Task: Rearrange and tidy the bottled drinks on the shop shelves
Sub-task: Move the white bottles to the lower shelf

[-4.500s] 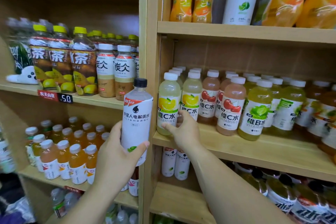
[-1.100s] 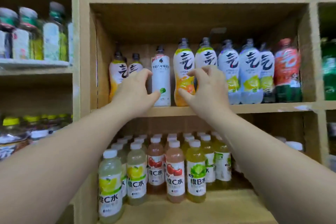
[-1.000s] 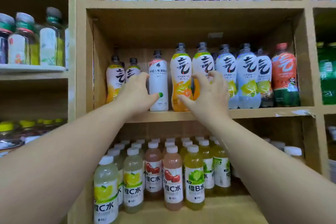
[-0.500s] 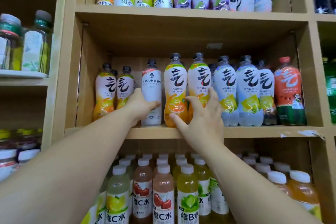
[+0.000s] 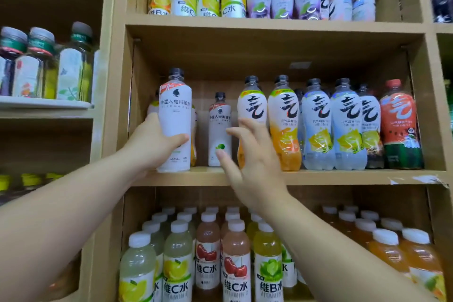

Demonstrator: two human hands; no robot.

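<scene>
Pale wooden shop shelving (image 5: 115, 81) fills the head view, with rows of drinks on every level. At the left end of the middle shelf (image 5: 343, 177), the left hand (image 5: 152, 144) wraps around a white-sleeved plastic bottle with a black cap (image 5: 175, 115). The bottle is upright, cap up, long axis vertical, label forward, its base at the front edge. The right hand (image 5: 250, 162) hovers empty, fingers spread, before a matching white bottle (image 5: 220, 127) standing deeper in. The step looks like lining up the pair; next, slide the held bottle straight back, kept vertical.

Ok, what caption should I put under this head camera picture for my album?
Left hand holds a white bottle at the middle shelf; the open right hand hovers beside it.
</scene>
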